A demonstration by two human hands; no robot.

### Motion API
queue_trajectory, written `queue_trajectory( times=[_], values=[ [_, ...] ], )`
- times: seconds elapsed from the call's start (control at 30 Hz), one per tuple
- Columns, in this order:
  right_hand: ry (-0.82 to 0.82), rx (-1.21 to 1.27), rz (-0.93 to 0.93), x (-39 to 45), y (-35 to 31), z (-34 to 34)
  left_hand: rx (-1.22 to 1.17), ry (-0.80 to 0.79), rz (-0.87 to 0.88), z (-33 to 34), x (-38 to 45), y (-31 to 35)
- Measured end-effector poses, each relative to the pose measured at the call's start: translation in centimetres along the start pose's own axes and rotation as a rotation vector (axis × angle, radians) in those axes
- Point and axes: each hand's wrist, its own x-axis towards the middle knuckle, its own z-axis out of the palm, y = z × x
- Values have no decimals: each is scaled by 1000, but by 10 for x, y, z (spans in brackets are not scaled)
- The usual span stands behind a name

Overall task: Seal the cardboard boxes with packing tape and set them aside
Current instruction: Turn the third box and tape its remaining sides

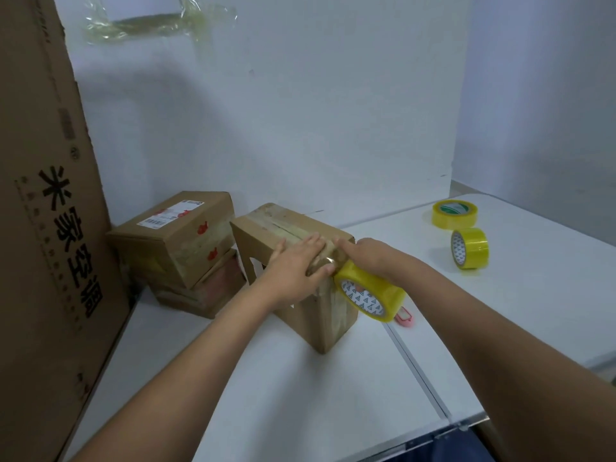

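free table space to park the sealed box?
Bare: near table in front of the box, and right of the spare rolls. Crowded: far left, stacked boxes against the big carton.

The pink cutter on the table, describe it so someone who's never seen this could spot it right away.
Start at the box under both hands in the middle of the white table. Just right of its near corner, the tape roll in the right hand hangs over a small flat pink cutter lying on the table. It is the only pink item; the other two rolls are yellow.
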Motion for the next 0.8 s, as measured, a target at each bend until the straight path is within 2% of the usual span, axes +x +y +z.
queue_trajectory(
  times=[0.1,0.27,0.43,0.67,0.8],
  values=[
    [-35,122,42,-5,11,-2,18,-20,12,-2,-3,-10],
    [-70,265,-10,-20,25,2,-37,171,114,9,-13,-9],
    [-17,411,-121,-37,22,-10,-90,278,98,6,-19,-5],
    [75,530,-361,-50,-20,-50,-427,468,-2,-50,-1,-2],
    [58,625,-540,-59,-47,-70,-709,488,-109,-76,10,-13]
  ],
)
